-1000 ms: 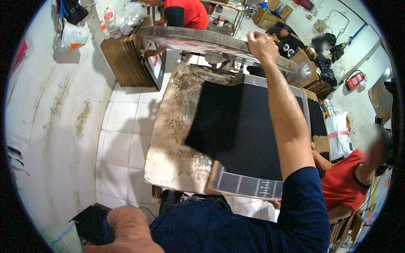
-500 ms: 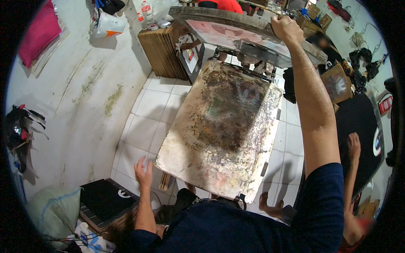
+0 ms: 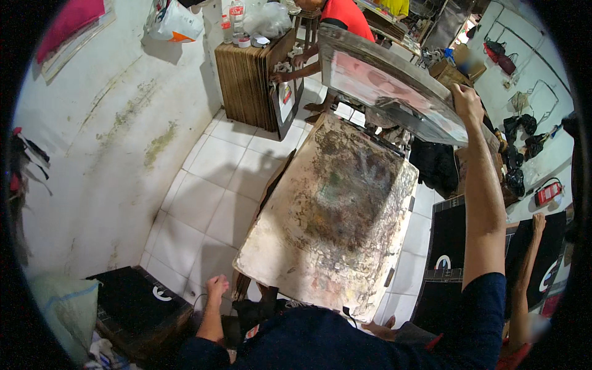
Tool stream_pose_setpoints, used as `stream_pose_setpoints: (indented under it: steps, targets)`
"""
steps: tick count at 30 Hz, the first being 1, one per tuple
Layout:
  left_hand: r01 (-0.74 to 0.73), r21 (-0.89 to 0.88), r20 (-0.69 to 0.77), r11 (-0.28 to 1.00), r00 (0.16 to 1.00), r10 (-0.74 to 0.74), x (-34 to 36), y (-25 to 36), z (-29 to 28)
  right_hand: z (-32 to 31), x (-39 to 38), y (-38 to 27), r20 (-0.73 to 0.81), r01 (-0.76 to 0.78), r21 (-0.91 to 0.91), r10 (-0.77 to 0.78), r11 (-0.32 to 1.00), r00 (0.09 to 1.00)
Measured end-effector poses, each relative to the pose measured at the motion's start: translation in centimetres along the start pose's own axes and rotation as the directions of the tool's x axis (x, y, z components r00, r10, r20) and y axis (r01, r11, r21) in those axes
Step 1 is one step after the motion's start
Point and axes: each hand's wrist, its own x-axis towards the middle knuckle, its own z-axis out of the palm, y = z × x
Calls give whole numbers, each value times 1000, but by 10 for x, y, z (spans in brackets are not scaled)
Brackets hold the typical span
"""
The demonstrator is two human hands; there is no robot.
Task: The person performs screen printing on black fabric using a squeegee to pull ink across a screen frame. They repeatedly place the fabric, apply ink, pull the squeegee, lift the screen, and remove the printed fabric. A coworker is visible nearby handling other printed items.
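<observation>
My right hand is closed over the top edge of a screen printing frame, with the arm stretched far forward. The frame stands raised at a slant beyond the far end of a printing board. Its mesh is pinkish with grey smears. The board is pale, cracked and crusted with dark stains, and nothing lies on it. My left hand hangs off the board's near left corner, fingers curled in and nothing seen in them.
A stack of brown boards with bottles on top stands far left. Beside it bends a person in a red shirt. Black panels lie at right, where another person's arm reaches over. A black panel sits at lower left.
The view has shifted, showing more of the right side and the red-shirted person. My left hand's spread fingers have curled in. My right hand still grips the raised frame.
</observation>
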Motion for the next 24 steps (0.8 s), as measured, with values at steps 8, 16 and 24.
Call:
stream_pose_setpoints:
  steps: [8,16,24]
  targets:
    - [72,-109,-116,991,990,-85,77,-41,91,19,19,31,16,-29,53,28,998,999]
    - [-503,275,111,820,863,493,54,-34,84,22,28,54,-18,37,51,-36,998,999]
    - [-318,-412,-127,854,948,292,74,-37,79,20,29,50,-13,63,58,-62,996,998]
